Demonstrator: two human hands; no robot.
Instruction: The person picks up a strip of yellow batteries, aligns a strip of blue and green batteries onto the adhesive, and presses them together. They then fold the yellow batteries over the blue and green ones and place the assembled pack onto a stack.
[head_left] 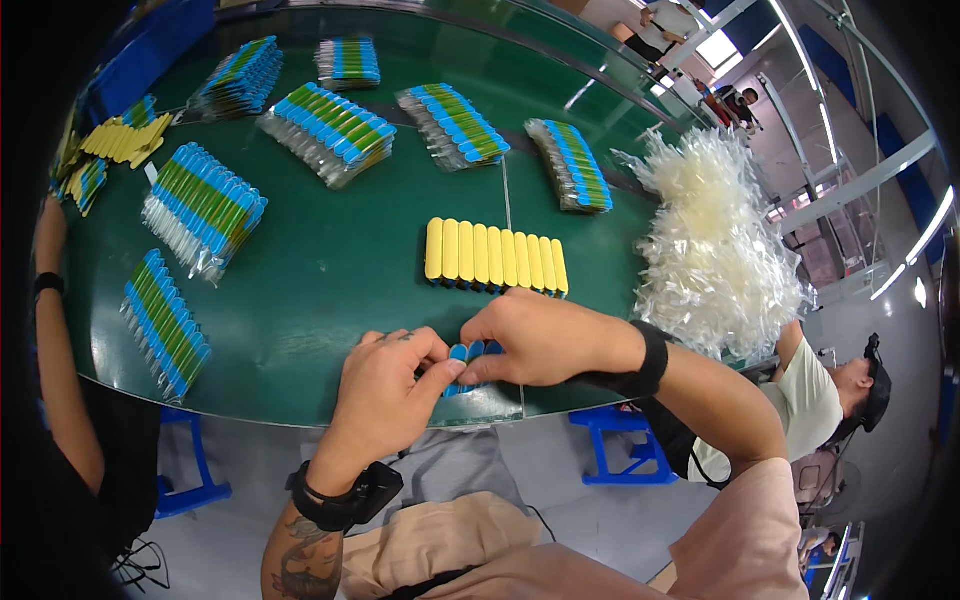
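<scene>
Near the table's front edge my two hands meet over a few blue round-ended strips [459,353] that look like small nail files. My left hand [392,385] pinches them between thumb and curled fingers. From the right, my right hand [535,340] grips the same strips with thumb and forefinger, hiding part of them. Just beyond my right hand lies a neat row of yellow strips [495,255], side by side with blue showing beneath. Whether the held strips have a sleeve around them cannot be made out.
Stacks of blue and green strips in clear sleeves [330,130] lie across the green table [330,260]. A heap of clear plastic sleeves [710,240] is at the right, with a person [820,400] beside it. Another person's arm [60,370] reaches in at left, near loose yellow strips [125,140].
</scene>
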